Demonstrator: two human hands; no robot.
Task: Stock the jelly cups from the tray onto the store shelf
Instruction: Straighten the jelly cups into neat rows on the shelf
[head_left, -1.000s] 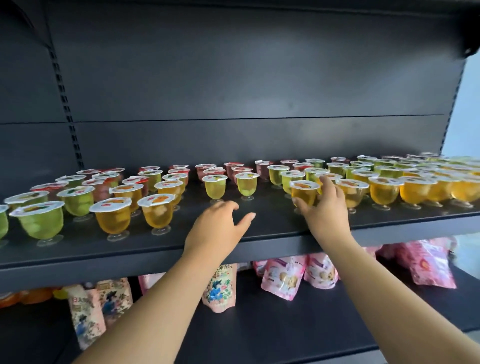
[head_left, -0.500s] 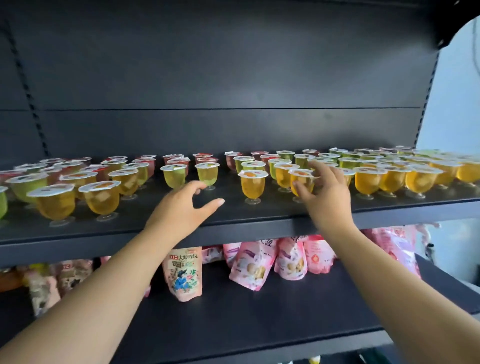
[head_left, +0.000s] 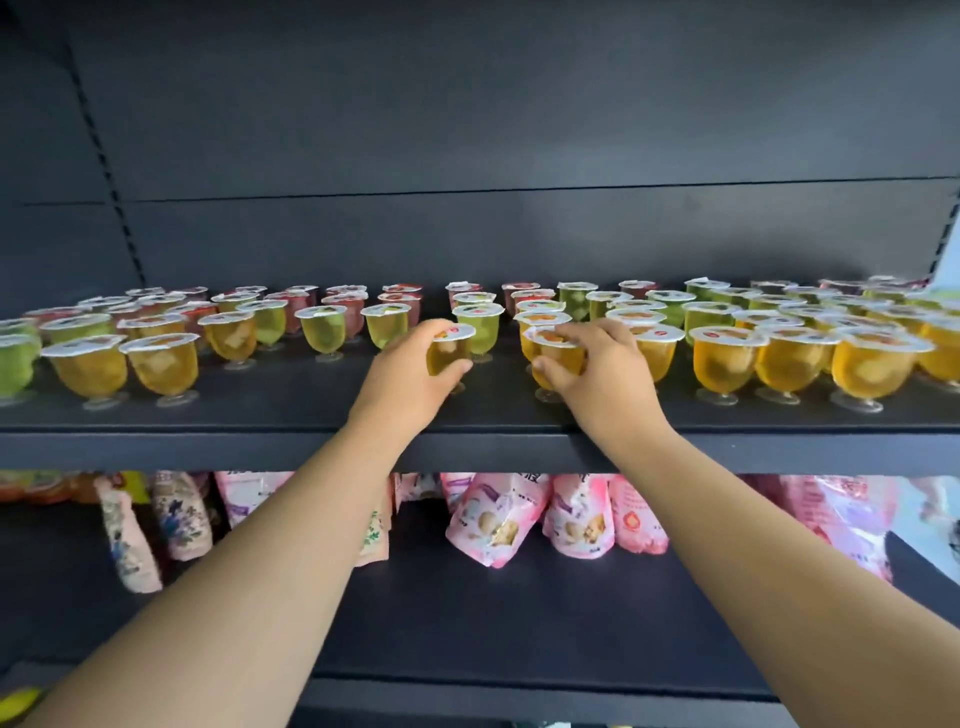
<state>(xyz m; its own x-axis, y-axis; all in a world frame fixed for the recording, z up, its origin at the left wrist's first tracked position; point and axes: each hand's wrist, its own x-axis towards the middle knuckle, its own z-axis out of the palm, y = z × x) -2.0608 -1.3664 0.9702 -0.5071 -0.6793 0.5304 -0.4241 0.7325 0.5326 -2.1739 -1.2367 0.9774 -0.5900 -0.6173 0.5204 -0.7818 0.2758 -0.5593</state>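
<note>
1. Head view: both bare arms reach up over the front lip of the dark shelf (head_left: 483, 415), which carries rows of stemmed jelly cups running from one side to the other.
2. The left hand (head_left: 410, 371) wraps an orange jelly cup (head_left: 451, 349) near the middle of the shelf; fingers curl round the back of it and the thumb presses the front, so it is clamped on the cup. Its foot is hidden behind the hand.
3. The right hand (head_left: 605, 374) grips a second orange cup (head_left: 558, 353) just to the right, fingers lying over the foil lid and the thumb tucked against the bowl. That cup's clear foot sits on the shelf board.
4. A green cup (head_left: 480, 327) stands directly behind and between the two hands, close to the left hand's cup.
5. Right of the right hand, a front row of orange cups (head_left: 789, 358) crowds close, the nearest one partly covered by the hand.
6. To the left, two orange cups (head_left: 124, 364) stand at the front edge, with green and red ones behind.
7. Below, on the lower shelf (head_left: 519, 623), pink snack pouches (head_left: 493, 519) lean upright, partly blocked by both forearms.
</note>
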